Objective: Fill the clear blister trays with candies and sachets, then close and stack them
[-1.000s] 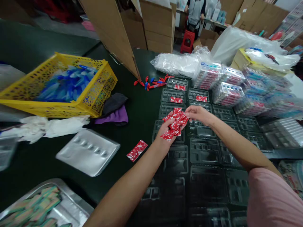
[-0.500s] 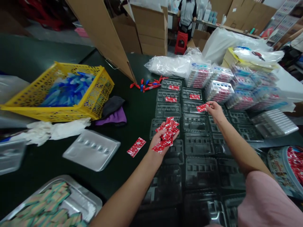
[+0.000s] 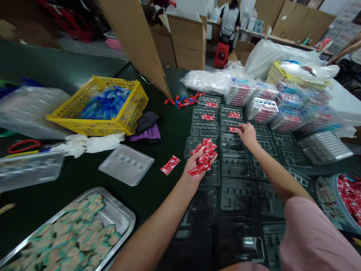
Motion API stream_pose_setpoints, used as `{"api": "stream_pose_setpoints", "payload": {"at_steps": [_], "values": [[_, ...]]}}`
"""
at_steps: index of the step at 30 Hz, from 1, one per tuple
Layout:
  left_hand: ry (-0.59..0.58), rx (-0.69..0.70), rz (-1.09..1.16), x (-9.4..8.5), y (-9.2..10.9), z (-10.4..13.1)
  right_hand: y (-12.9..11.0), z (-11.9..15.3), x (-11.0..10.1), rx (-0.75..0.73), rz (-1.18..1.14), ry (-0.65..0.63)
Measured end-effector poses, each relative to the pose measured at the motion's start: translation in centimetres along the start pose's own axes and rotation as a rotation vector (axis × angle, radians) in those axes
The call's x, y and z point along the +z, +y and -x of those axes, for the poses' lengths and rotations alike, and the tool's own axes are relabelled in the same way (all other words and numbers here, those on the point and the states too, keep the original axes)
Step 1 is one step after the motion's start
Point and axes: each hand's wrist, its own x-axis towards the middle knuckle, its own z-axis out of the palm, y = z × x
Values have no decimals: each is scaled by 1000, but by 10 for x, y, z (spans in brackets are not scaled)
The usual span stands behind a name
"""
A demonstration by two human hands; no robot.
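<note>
My left hand (image 3: 197, 163) is palm up, its fingers curled round a pile of red patterned packets (image 3: 205, 156). My right hand (image 3: 246, 133) pinches the end of one red packet (image 3: 233, 129), which lies in a clear plastic tray (image 3: 229, 125) of the second column. Rows of these compartment trays cover the dark table. Three trays behind my hands hold a red packet each, one of them at the far end (image 3: 211, 104). A single red packet (image 3: 170, 165) lies on the table left of my left hand.
Left are a yellow basket (image 3: 132, 124) of blue items, a metal tray (image 3: 128, 222) of striped pieces and a plastic lid (image 3: 126, 164). Stacked filled trays (image 3: 262, 110) stand back right, a tub (image 3: 328, 195) of red packets right. A person (image 3: 229, 22) is in the background.
My right hand has lowered the red packet into the tray, moving slightly left and down to it. My left hand still holds its pile. The view has shifted, bringing more of the left side in.
</note>
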Motion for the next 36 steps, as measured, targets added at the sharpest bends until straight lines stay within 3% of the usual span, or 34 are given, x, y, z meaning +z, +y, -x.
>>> {"api": "stream_pose_setpoints", "payload": {"at_steps": [1,3,5,7,11,16,30,33,36], "values": [[-3,8,3,-1,0,1,-12,9,-3,-33,-115,-52],[-6,25,4,-2,-2,2,-38,31,-5,-35,-408,-299],[-13,33,-3,-3,-3,3,-63,54,-4,46,-667,-583],[-27,34,-15,-5,-4,5,-83,72,-1,140,-815,-710],[-77,33,-36,-12,-1,12,-107,86,7,272,-913,-685],[-112,55,-29,-23,9,19,-122,88,17,273,-982,-684],[-166,61,13,-41,12,21,-138,96,26,329,-934,-653],[-139,86,48,-42,20,21,-131,83,24,353,-937,-625],[-70,108,75,-44,30,21,-117,52,22,353,-879,-450]]}}
